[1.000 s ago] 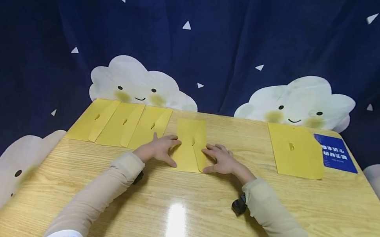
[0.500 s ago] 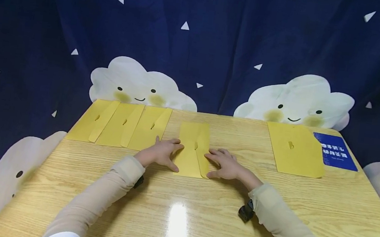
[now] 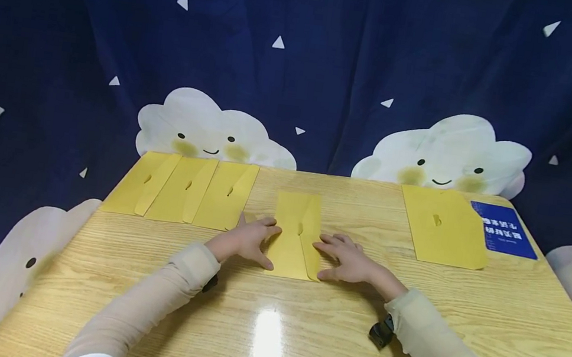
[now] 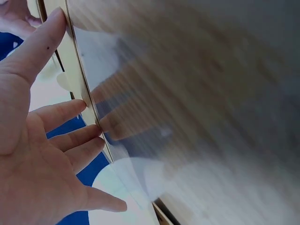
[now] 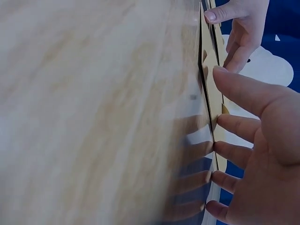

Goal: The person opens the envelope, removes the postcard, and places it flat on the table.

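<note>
A yellow paper envelope (image 3: 288,244) with its flap folded over lies flat on the table, between two spread hands. At its left edge the fingertips and thumb of the left hand (image 3: 248,240) rest, and the fingers look straight in the left wrist view, where the left hand (image 4: 42,145) appears palm-side. Along the opposite edge the right hand (image 3: 348,259) touches with thumb and fingertips. The right wrist view shows the right hand (image 5: 262,154) with its fingers stretched to the envelope's thin edge (image 5: 213,93).
Three more yellow envelopes (image 3: 177,189) lie side by side at the back left. A larger yellow envelope (image 3: 442,236) with a slot sits at the back right, partly over a blue printed card (image 3: 509,233). The wooden table (image 3: 330,339) meets a dark blue curtain (image 3: 327,58) behind.
Both hands have slid the envelope toward the person and slightly right, keeping their fingertips at its two edges. The other envelopes and the card have stayed put.
</note>
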